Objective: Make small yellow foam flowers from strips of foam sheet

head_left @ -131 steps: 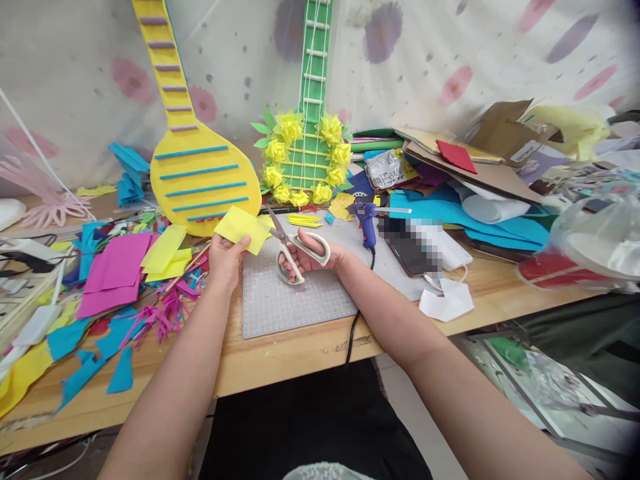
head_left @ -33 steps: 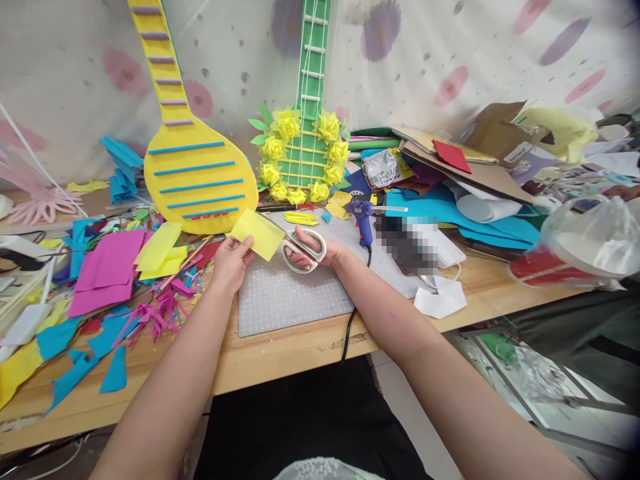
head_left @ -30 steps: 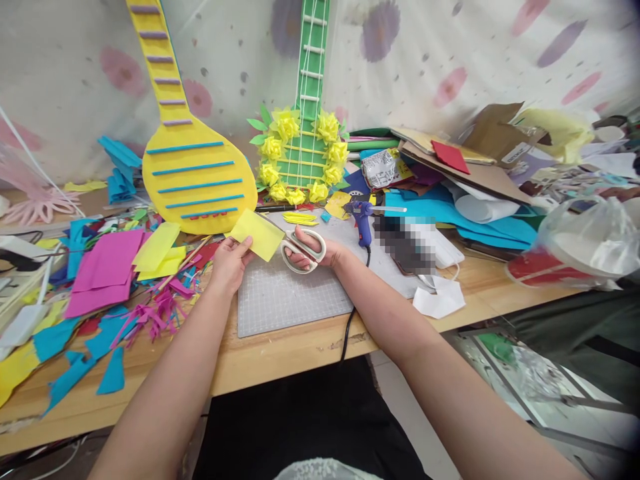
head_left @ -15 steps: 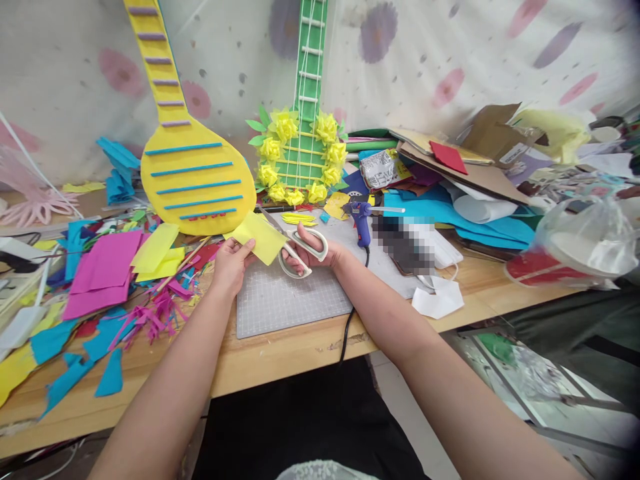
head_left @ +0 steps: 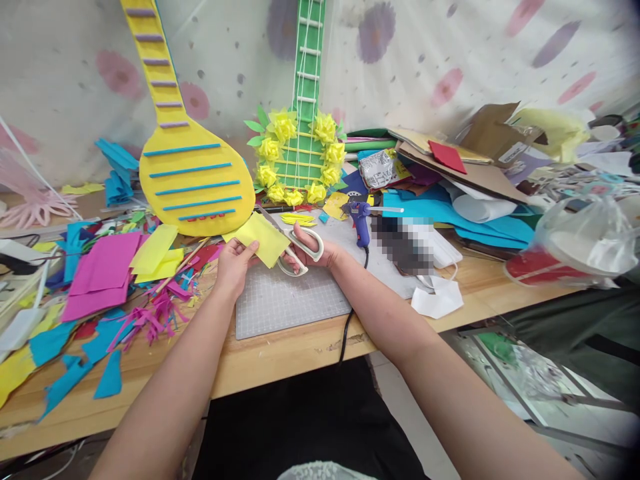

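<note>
Between thumb and fingers, my left hand [head_left: 237, 261] pinches a piece of yellow paper [head_left: 266, 239] above the grey cutting mat [head_left: 290, 303]. My right hand [head_left: 311, 253] has its fingers through the white handles of a pair of scissors [head_left: 314, 244]. The blades point up and left at the paper, which hides part of them. Behind the hands stand a yellow paper lute shape [head_left: 197, 177] with blue strips and a green stringed one [head_left: 305, 150] ringed with yellow paper flowers.
A blue glue gun [head_left: 361, 223] rests on the mat, its black cord running over the table edge. Magenta paper [head_left: 103, 273] and many scraps lie at left. A phone [head_left: 405, 247], white paper pieces and a stack of blue sheets [head_left: 460, 217] are at right.
The scissor handles have come closer together and shifted slightly left. The yellow paper has moved a little to the right and down relative to my left hand's surroundings.
</note>
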`<state>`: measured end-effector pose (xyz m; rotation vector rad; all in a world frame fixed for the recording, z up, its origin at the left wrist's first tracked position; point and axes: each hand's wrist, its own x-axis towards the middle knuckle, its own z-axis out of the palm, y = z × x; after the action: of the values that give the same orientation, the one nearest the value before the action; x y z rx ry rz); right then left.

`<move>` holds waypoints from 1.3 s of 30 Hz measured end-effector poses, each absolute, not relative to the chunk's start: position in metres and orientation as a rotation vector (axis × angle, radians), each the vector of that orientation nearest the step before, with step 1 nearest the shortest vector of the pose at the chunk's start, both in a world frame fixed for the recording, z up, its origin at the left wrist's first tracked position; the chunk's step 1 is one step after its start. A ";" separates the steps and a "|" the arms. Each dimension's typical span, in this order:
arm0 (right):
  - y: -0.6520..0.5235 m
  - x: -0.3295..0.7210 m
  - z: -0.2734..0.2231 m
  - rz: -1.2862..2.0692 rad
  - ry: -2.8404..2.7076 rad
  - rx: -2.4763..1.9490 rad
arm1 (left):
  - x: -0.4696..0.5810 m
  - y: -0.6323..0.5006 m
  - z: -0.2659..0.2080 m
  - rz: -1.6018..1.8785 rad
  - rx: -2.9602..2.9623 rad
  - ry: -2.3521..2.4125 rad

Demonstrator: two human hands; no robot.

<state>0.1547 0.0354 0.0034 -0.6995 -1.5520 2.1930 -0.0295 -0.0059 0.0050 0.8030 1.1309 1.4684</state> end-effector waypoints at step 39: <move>0.050 0.193 0.033 0.196 -2.038 -2.247 | -0.077 0.006 -0.007 1.271 1.676 2.330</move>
<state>0.1931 0.0495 0.0329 -2.2472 -2.0384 0.1963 -0.0775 0.0062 -0.0072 1.6760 2.3305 1.2715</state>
